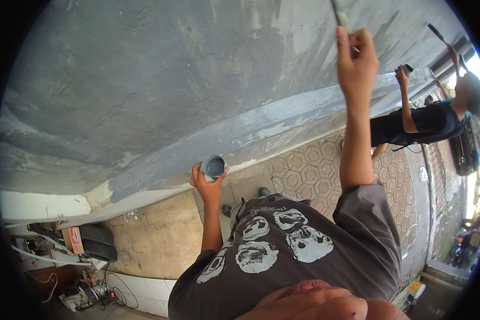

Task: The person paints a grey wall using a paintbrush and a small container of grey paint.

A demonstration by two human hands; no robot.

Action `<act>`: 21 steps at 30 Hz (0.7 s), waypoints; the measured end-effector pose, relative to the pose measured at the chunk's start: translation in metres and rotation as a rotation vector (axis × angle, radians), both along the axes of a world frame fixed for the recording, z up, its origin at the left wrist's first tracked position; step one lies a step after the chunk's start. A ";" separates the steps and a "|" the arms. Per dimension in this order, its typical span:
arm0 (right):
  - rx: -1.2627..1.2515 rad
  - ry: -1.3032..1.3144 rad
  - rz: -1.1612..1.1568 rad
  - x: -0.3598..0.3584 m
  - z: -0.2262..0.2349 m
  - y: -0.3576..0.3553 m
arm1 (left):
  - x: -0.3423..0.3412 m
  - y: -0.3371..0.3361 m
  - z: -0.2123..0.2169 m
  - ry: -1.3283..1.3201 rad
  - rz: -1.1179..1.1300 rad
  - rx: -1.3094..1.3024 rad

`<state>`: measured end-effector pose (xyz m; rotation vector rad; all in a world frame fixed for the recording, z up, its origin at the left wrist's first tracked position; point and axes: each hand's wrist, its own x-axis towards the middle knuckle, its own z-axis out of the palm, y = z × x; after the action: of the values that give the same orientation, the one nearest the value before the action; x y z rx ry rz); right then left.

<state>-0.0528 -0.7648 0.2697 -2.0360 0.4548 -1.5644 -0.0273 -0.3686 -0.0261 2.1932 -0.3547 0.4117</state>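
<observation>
My left hand (208,186) is closed round a small grey cup (214,178) with grey paint (213,168) inside. It is held upright in front of my waist, near the ledge of the wall. Raised high on the right, my right hand (358,66) grips the handle of a paintbrush (339,15). The brush's far end runs out of the top of the picture, so I cannot tell whether it touches the wall. Patchy grey coats and streaks cover the wall (160,80) before me.
To the right another person (426,120) in dark clothes faces the same wall, with a brush (436,33) and a small container (408,70). A paler ledge (240,130) runs along the wall's foot. Tyres (98,242), a box (73,240) and cables lie at lower left.
</observation>
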 end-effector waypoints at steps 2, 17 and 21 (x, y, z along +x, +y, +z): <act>-0.130 -0.042 0.078 0.027 -0.004 0.013 | -0.001 0.000 -0.001 0.038 -0.034 -0.014; -0.227 0.792 0.224 0.008 -0.019 0.010 | -0.003 -0.010 -0.001 -0.033 -0.031 0.044; -0.308 0.325 0.161 0.007 0.085 0.020 | -0.003 -0.013 0.006 -0.054 -0.034 0.023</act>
<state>-0.0457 -0.7443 0.3542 -2.5098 0.1650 -1.2734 -0.0303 -0.3817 -0.0197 2.1981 -0.4281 0.4510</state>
